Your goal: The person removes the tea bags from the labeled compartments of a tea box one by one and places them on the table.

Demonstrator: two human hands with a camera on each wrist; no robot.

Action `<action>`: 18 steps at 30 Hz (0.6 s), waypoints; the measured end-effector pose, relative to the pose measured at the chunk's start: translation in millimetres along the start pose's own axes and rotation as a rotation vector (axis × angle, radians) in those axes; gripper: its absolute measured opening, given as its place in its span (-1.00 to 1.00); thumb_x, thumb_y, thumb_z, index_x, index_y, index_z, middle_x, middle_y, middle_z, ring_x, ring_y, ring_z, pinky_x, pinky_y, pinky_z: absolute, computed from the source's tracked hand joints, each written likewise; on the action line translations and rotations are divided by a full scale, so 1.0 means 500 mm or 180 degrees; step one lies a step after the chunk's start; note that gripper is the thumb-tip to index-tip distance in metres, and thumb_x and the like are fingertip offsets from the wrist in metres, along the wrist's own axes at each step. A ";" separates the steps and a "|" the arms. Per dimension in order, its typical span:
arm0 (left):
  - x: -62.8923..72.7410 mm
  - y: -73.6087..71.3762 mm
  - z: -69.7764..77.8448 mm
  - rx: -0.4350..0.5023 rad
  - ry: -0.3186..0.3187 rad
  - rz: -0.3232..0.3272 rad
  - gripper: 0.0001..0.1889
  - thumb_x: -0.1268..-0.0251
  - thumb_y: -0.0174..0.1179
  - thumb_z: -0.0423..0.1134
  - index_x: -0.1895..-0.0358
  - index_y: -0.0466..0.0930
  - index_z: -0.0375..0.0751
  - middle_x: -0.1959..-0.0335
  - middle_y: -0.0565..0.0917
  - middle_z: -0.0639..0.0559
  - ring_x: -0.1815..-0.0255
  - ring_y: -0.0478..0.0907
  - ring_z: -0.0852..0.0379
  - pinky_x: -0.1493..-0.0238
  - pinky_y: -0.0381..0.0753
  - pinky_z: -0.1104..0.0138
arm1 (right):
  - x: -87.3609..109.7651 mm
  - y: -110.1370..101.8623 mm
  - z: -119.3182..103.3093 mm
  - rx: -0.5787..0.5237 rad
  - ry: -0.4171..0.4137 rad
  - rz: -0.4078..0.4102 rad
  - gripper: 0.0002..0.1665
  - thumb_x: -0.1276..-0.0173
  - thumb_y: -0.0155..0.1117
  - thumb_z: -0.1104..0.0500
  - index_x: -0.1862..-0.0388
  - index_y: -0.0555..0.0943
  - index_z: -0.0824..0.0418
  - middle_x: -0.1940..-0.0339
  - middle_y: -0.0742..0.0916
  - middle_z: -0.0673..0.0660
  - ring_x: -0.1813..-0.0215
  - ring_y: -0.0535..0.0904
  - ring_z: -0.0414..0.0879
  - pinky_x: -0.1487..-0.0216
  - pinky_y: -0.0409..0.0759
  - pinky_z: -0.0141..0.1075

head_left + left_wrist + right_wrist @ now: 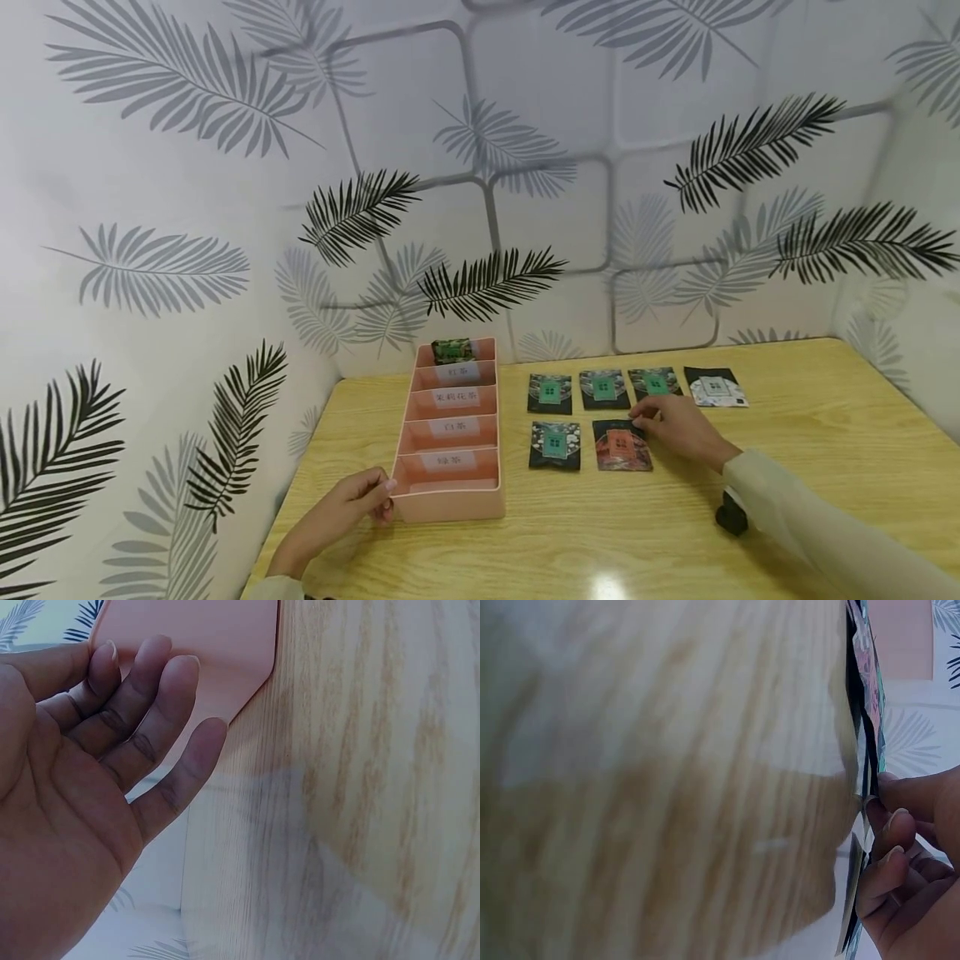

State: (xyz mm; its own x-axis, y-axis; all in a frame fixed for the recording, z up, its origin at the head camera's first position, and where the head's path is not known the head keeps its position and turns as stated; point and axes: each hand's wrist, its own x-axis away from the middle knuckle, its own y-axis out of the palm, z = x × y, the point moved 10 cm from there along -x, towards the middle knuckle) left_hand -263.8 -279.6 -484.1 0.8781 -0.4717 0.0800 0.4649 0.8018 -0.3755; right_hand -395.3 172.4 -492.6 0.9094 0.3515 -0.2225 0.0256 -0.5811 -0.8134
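A pink divided storage box (448, 506) with white labels on its dividers stands on the table. My left hand (352, 506) holds its near left corner, thumb at the rim and fingers against the outer wall; the left wrist view shows the fingers bent beside the pink wall (240, 645). To the right of the box lies a red and black tea sachet (621, 446). Its upper right corner is pinched by my right hand (678, 425). In the right wrist view, thumb and forefinger meet at the sachet's edge (870, 735). A green and black sachet (453, 351) sits in the box's rearmost compartment.
Behind the red sachet is a row of dark sachets: one at left (550, 393), two in the middle (603, 389), and one with a white label (716, 387) at right. A green-labelled sachet (555, 445) lies left of the red one. A patterned wall (555, 317) borders the table.
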 end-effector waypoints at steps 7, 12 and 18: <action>-0.001 0.002 -0.001 -0.0036 0.0042 -0.0002 -0.61 -0.73 -0.07 -0.11 0.22 0.45 -0.40 0.21 0.60 -0.47 0.20 0.64 -0.20 0.10 0.71 0.04 | 0.000 -0.004 0.004 -0.0024 0.0079 -0.0033 -0.90 -0.46 0.35 0.27 0.13 0.77 0.19 0.29 0.75 0.04 0.35 0.56 -0.15 0.36 0.52 -0.21; -0.001 0.000 -0.003 -0.0055 0.0065 -0.0010 -0.62 -0.73 -0.08 -0.12 0.22 0.45 -0.40 0.22 0.60 -0.47 0.21 0.65 -0.21 0.10 0.71 0.04 | -0.003 -0.013 -0.006 -0.0044 0.0038 -0.0029 -0.88 -0.50 0.31 0.26 0.11 0.77 0.19 0.24 0.77 0.03 0.28 0.61 -0.14 0.29 0.56 -0.19; -0.001 -0.003 -0.001 -0.0110 0.0098 -0.0002 -0.63 -0.73 -0.07 -0.12 0.21 0.46 -0.39 0.23 0.62 -0.42 0.21 0.64 -0.26 0.10 0.71 0.04 | -0.006 -0.017 -0.021 -0.0083 -0.0066 -0.0017 -0.89 -0.49 0.33 0.25 0.10 0.77 0.17 0.18 0.79 0.04 0.17 0.68 -0.06 0.19 0.64 -0.08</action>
State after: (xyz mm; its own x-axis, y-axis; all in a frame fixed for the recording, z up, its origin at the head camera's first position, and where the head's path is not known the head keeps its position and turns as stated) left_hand -264.8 -280.6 -483.9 0.8737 -0.4836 0.0519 0.4607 0.7886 -0.4072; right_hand -394.1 168.5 -479.4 0.9004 0.3696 -0.2296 0.0415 -0.5982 -0.8003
